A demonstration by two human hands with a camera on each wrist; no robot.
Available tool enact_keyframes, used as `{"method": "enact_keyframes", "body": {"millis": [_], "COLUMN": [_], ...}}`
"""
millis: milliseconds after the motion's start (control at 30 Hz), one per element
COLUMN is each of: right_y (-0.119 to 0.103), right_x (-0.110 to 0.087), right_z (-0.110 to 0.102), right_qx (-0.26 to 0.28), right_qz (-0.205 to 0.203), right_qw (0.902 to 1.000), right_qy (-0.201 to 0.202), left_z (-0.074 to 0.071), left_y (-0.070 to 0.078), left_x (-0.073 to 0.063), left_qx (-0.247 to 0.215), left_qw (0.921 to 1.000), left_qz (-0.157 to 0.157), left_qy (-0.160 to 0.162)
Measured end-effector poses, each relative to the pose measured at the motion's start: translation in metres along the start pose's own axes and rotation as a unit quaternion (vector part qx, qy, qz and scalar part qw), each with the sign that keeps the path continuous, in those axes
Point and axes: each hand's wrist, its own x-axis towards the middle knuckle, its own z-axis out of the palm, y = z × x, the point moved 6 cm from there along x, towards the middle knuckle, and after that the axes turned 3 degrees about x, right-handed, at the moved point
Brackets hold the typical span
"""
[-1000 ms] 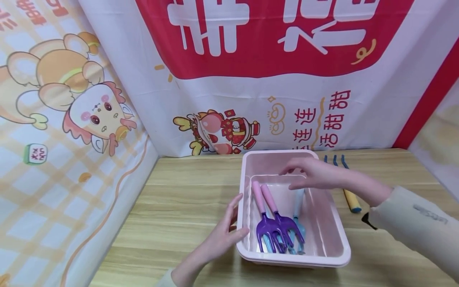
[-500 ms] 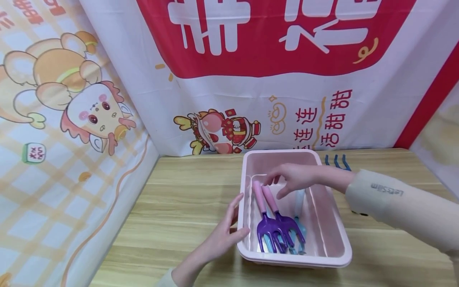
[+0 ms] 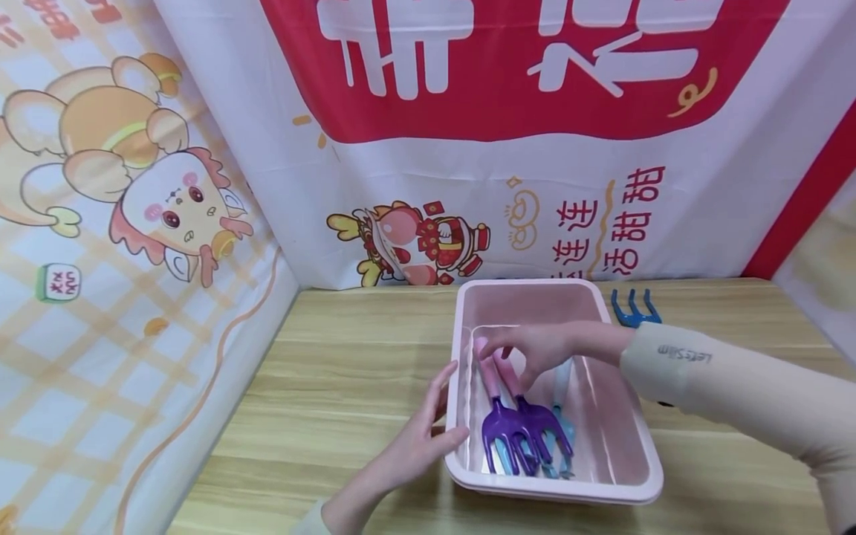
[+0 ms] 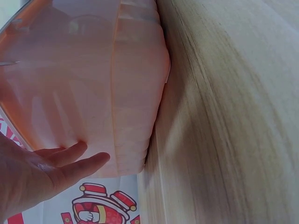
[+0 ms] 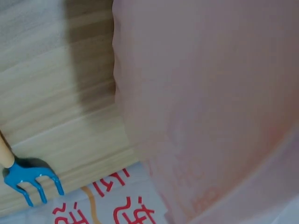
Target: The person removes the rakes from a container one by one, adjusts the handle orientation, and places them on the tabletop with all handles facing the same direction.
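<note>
A pink plastic tub (image 3: 628, 416) stands on the table. Inside it lie two purple hand forks (image 3: 511, 427) with pink handles, partly over light blue tools (image 3: 562, 427) whose kind is largely hidden. My right hand (image 3: 542, 349) reaches into the tub; its bent, spread fingers straddle the pink handles (image 3: 508, 374), thumb at the right one, fingertips by the left one. A wide gap shows between thumb and fingers, and contact is unclear. My left hand (image 3: 421, 431) rests against the tub's left side, fingers extended along the outer wall (image 4: 70, 93), thumb near the rim.
A blue three-pronged hand rake (image 3: 635, 308) lies on the wooden table (image 3: 348, 357) beyond the tub's right side; its yellow handle (image 5: 5, 154) is partly seen in the right wrist view. A printed cloth (image 3: 374, 178) hangs behind the table, with another (image 3: 154, 327) at left.
My right hand has moved left and down from the tub's right half to the pink fork handles. The left hand has stayed at the tub's side. The forks have not moved within the tub.
</note>
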Motion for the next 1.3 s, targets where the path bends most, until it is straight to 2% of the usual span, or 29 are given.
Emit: {"method": "enact_keyframes", "body": {"millis": [67,267,600,800,1000,1167,1300], "right_y": [0.001,-0.001,0.002,0.004,0.014,0.016,0.018], "right_x": [0.004,0.015,0.019,0.020,0.017,0.013,0.009], "right_z": [0.003,0.005,0.009,0.015,0.013,0.009,0.010], "right_qx": [0.001,-0.016,-0.042,-0.071,-0.128,-0.179,-0.183], "right_qz": [0.014,0.012,0.031,0.024,0.040,0.030,0.033], "right_qw": [0.9999,0.9997,0.9976,0.9947,0.9890,0.9826,0.9818], "right_qy": [-0.003,-0.012,-0.047,-0.071,-0.062,-0.042,-0.036], "left_z": [0.000,0.000,-0.001,-0.002,-0.001,-0.002,-0.002], "left_y": [0.001,0.003,0.005,0.003,0.002,0.002,0.002], "left_x": [0.000,-0.002,-0.004,-0.003,-0.001,-0.001,-0.001], "left_qx": [-0.003,-0.002,0.005,0.009,0.009,0.011,0.008], "left_qw": [1.0000,1.0000,0.9999,0.9999,0.9998,0.9998,0.9998], "left_qz": [-0.002,-0.008,-0.009,-0.012,-0.014,-0.012,-0.013], "left_qy": [0.000,0.001,0.008,0.009,0.008,0.010,0.008]}}
